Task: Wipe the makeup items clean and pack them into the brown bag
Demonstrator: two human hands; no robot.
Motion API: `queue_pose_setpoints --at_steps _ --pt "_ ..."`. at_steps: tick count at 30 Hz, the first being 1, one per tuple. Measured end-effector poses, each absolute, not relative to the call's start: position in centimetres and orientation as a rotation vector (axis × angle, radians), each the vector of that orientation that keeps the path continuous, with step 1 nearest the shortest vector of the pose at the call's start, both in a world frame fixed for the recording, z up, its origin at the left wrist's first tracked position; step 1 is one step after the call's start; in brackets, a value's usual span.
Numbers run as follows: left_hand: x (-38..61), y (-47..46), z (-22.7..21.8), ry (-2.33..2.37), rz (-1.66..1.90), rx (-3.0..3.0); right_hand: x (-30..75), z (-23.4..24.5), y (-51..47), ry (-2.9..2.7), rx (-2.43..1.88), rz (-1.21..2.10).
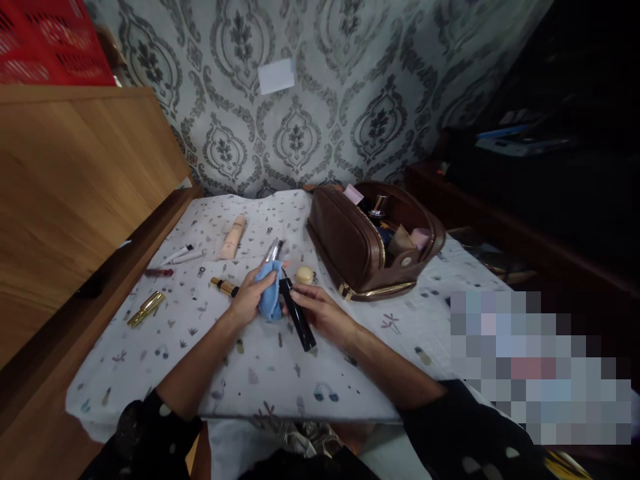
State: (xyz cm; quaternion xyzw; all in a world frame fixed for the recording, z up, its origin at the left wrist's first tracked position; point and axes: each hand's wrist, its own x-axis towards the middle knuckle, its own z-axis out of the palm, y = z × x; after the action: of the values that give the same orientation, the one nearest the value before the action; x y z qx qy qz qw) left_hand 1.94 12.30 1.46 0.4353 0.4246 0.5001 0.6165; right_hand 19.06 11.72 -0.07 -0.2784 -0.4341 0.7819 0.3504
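Note:
My left hand (249,293) is closed around a folded light blue cloth (271,298), its thumb pressed on top. Between the fingers of my right hand (323,308) is a long black cosmetic tube (301,321), slanting down toward me. The tube's upper end meets the cloth's right side; a thin dark piece shows there, too small to make out. Behind the cloth lie silvery, dark-ended tubes (275,249). A gold-and-black tube (225,287) rests by my left wrist, partly covered by the hand. Just beyond my right fingers sits a round cream-coloured item (305,275).
A brown zippered bag (345,233) stands open at the back right, cosmetics inside. Leftward lie a peach squeeze tube (233,237), a gold tube (146,309), a dark red tube (159,273) and slim white tubes (181,257). A wooden panel (85,180) borders the patterned tablecloth (200,373).

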Motion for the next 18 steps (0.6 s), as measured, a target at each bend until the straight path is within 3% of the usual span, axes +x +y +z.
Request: queue_pose_setpoints --at_steps 5,12,18 --pt "1.41 12.77 1.29 1.057 1.221 1.015 19.22 0.18 11.65 -1.173 -0.744 2.030" --pt "1.19 12.96 0.99 1.207 1.298 1.180 18.94 -0.36 12.14 -1.388 -0.840 1.676" --pt "1.42 12.97 1.07 1.303 1.324 1.199 19.02 -0.37 12.53 -1.382 -0.854 1.622"
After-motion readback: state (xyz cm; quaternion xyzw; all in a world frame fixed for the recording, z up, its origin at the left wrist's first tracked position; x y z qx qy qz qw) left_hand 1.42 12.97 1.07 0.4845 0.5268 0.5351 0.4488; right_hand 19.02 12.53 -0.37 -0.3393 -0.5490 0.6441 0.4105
